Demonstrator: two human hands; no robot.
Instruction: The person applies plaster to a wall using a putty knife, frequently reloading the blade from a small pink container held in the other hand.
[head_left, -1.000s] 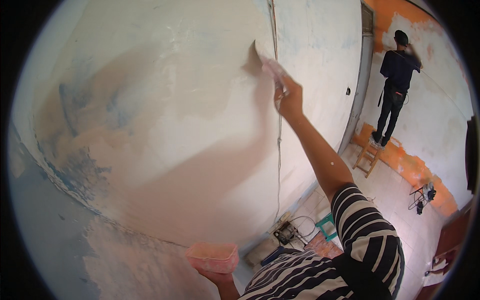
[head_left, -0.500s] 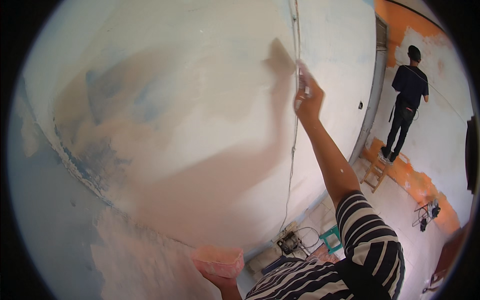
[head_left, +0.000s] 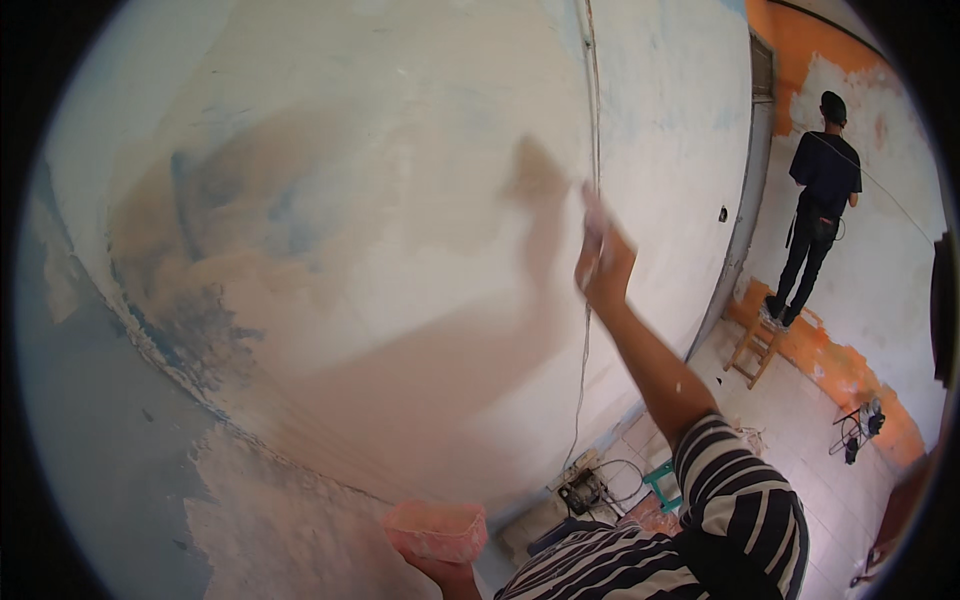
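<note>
One pink plastic tub [head_left: 436, 532] sits in my cupped left hand [head_left: 442, 569] low before the wall [head_left: 410, 290], probably light and best supported underneath, while my right hand [head_left: 609, 263] curls around a blurred putty knife [head_left: 593, 207].

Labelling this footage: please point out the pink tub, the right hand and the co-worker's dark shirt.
Pink tub [head_left: 442, 541], head view: its outer side.
Right hand [head_left: 611, 268], head view: its middle.
Dark shirt [head_left: 826, 172], head view: its back.

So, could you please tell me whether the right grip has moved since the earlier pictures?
Yes, downward: the right grip now sits lower relative to the wall socket.
</note>
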